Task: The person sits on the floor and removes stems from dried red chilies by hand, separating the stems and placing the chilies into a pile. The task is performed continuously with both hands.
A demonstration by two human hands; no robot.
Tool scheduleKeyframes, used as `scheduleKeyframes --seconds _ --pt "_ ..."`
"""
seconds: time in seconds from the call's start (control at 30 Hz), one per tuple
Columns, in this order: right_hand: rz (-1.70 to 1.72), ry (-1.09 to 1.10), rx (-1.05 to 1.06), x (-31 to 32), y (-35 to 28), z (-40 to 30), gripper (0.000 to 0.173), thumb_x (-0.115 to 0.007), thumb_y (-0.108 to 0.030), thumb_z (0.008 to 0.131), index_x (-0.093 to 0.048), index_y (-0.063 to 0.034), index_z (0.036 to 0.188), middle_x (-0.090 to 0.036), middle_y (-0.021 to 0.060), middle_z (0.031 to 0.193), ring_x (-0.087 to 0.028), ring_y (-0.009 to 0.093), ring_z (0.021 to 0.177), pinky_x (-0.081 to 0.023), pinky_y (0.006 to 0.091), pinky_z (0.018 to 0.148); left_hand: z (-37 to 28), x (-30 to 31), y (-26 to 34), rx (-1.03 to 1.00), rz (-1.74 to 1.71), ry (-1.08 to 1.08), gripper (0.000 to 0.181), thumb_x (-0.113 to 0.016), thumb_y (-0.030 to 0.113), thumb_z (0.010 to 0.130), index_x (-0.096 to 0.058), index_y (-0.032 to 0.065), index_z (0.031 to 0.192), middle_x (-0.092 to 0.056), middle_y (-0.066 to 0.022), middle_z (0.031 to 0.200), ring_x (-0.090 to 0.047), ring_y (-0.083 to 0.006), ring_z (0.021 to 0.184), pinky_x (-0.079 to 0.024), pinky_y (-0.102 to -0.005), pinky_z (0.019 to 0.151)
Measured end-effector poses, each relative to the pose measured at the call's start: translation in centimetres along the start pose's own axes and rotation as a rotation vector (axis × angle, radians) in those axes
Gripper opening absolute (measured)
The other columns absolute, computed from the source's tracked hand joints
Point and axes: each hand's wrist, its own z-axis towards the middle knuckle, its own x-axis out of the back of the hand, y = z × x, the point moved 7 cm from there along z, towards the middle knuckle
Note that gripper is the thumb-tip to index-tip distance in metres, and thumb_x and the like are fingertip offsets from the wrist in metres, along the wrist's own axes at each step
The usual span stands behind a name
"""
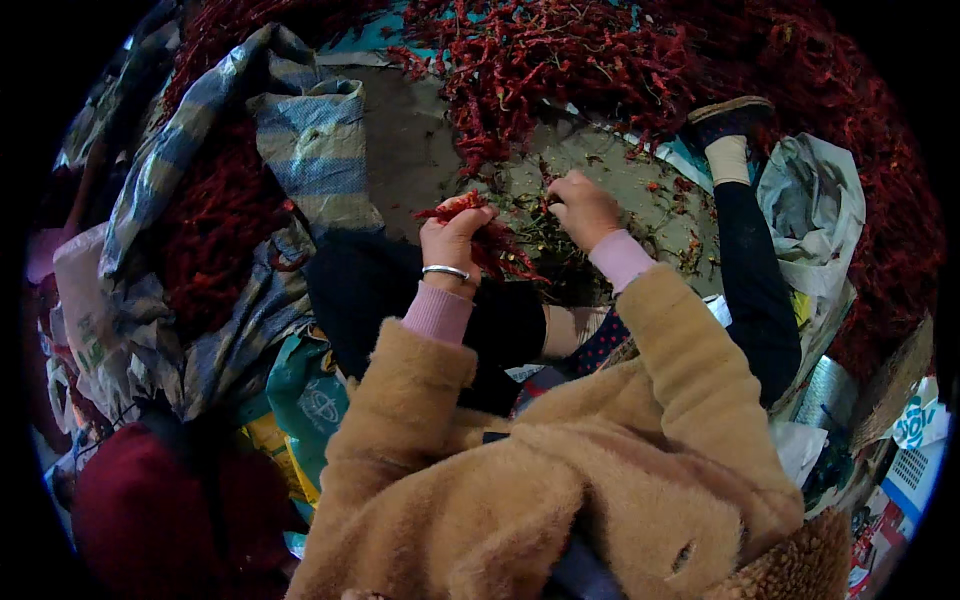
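My left hand, with a metal bangle at its wrist, is closed on a bunch of dried red chili peppers; some stick out past the thumb and others hang below the palm. Right of it, my right hand has its fingers curled, thumb and forefinger close together; a dark bit shows near the fingertips, but whether they pinch it is not clear. Under and between the hands, green-brown stems and scraps lie on the grey floor. A large heap of red chilies spreads beyond the hands.
A blue-and-white striped woven sack lies open at the left, with chilies inside. My outstretched leg and a whitish plastic sack are at the right. A person in dark red is close at the lower left.
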Motion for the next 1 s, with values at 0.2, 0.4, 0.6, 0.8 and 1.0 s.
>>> scheduleKeyframes --seconds 0.2,0.4,0.6,0.8,1.0 --pt "0.755 -0.018 -0.186 2.3 2.5 -1.3 0.020 -0.068 -0.013 0.075 -0.063 -0.0020 0.091 -0.062 0.0034 0.078 -0.057 0.011 0.065 -0.046 0.0276 0.058 -0.6 -0.6 0.2 0.031 0.049 0.021 0.011 -0.063 -0.003 0.072 -0.062 -0.0027 0.082 -0.066 -0.0122 0.079 -0.064 -0.0214 0.066 -0.054 -0.0332 0.062" --pt "1.223 -0.072 -0.320 3.7 1.7 -3.8 0.015 -0.064 -0.010 0.083 -0.063 -0.0043 0.097 -0.062 -0.0005 0.080 -0.056 0.005 0.063 -0.042 0.0186 0.052 -0.8 -1.2 -0.5 0.061 0.067 -0.077 0.011 -0.063 -0.003 0.072 -0.062 -0.0036 0.083 -0.066 -0.0127 0.079 -0.064 -0.0219 0.064 -0.055 -0.0338 0.062" --pt "1.268 -0.124 -0.327 4.6 0.8 -4.7 0.019 -0.063 -0.012 0.086 -0.059 -0.0032 0.102 -0.064 0.0028 0.084 -0.059 0.005 0.064 -0.043 0.0150 0.049 -1.3 -1.8 -1.1 0.139 0.077 -0.173 0.016 -0.062 -0.004 0.070 -0.061 -0.0021 0.086 -0.066 -0.0112 0.078 -0.064 -0.0208 0.063 -0.054 -0.0327 0.059" --pt "1.131 -0.126 -0.308 6.1 -0.6 -5.0 0.017 -0.066 -0.013 0.082 -0.062 -0.0054 0.097 -0.063 0.0026 0.079 -0.061 0.008 0.069 -0.047 0.0224 0.055 -1.6 -3.0 -1.7 0.129 0.054 -0.282 0.015 -0.061 -0.004 0.072 -0.061 -0.0028 0.087 -0.066 -0.0114 0.079 -0.064 -0.0206 0.064 -0.054 -0.0319 0.060" --pt "-0.495 0.362 0.078 23.7 10.8 -3.7 0.021 -0.055 -0.009 0.080 -0.062 -0.0062 0.099 -0.062 0.0140 0.095 -0.059 0.033 0.088 -0.048 0.0401 0.074 -1.1 -1.4 -1.2 0.109 0.052 -0.106 0.012 -0.062 -0.002 0.074 -0.062 -0.0027 0.086 -0.066 -0.0123 0.080 -0.065 -0.0201 0.070 -0.055 -0.0336 0.063"
